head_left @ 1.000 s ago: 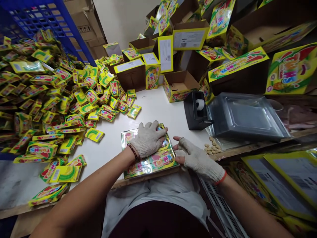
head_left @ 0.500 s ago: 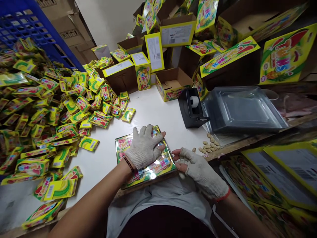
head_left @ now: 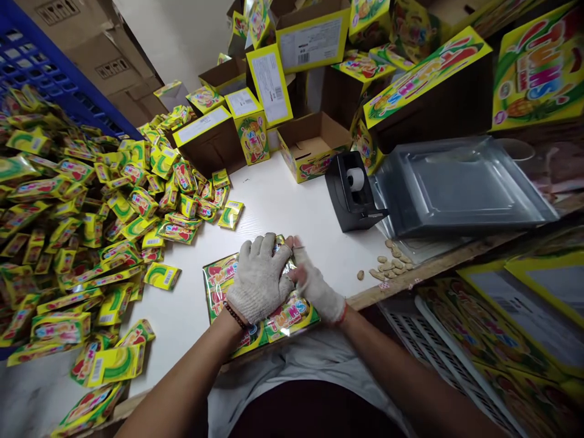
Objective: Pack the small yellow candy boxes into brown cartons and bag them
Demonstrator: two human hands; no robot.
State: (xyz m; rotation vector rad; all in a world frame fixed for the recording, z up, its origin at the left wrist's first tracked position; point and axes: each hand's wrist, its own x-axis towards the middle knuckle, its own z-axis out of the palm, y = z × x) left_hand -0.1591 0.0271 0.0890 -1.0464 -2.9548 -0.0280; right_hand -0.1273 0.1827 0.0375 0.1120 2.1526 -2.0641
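Observation:
A flat pack of yellow-green candy boxes [head_left: 288, 316] under shiny clear plastic lies at the front edge of the white table. My left hand [head_left: 261, 277], in a white knitted fingerless glove, rests flat on top of it with the fingers spread. My right hand [head_left: 317, 289], gloved alike, is over the pack's right side. Its fingertips come close to my left thumb and index finger; they are blurred, and I cannot tell whether they hold anything. A black tape dispenser [head_left: 349, 194] with a white roll stands beyond my right hand.
Small candy boxes [head_left: 114, 225] are heaped on the left beside a blue plastic crate [head_left: 59, 79]. Open display cartons [head_left: 314, 146] stand along the back. Clear plastic trays [head_left: 451, 182] are stacked at right, near several peanuts [head_left: 392, 264]. A white slatted crate [head_left: 449, 347] is below.
My right hand has moved from the pack's lower right corner up and left, over the pack beside my left hand. My left hand stays on the pack. The view has shifted slightly.

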